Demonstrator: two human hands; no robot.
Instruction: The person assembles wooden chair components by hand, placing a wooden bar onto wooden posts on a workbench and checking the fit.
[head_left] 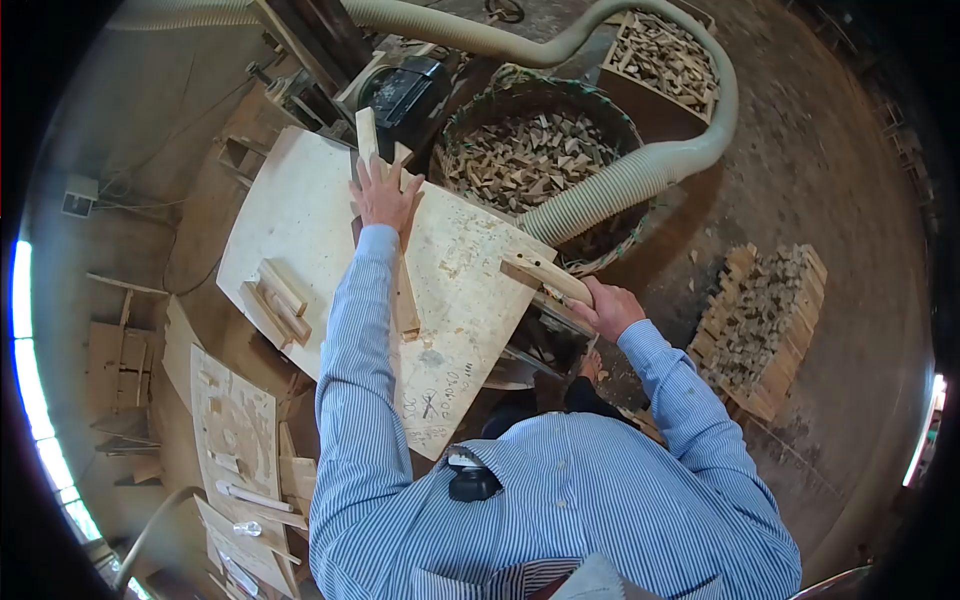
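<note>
My left hand point(383, 195) reaches to the far side of the pale work board point(300, 190). Its fingers are spread over wooden pieces, and a light wood block point(367, 132) sticks out beyond the fingertips. A long wooden strip point(405, 300) runs back toward me from under that hand. On the right, my right hand point(612, 308) is closed around the near end of a wooden piece point(545, 272) at the board's right edge. Holes or dark spots show near its far end. Two more wooden pieces point(275, 303) lie on the board's left part.
Behind the board stands a dark machine point(405, 90). A large basket point(455, 130) holds many wood offcuts, with a ribbed hose point(620, 185) crossing it. Another bin of offcuts point(665, 60) is at the back. Stacked wood point(760, 320) sits on the floor at right, boards point(235, 420) at left.
</note>
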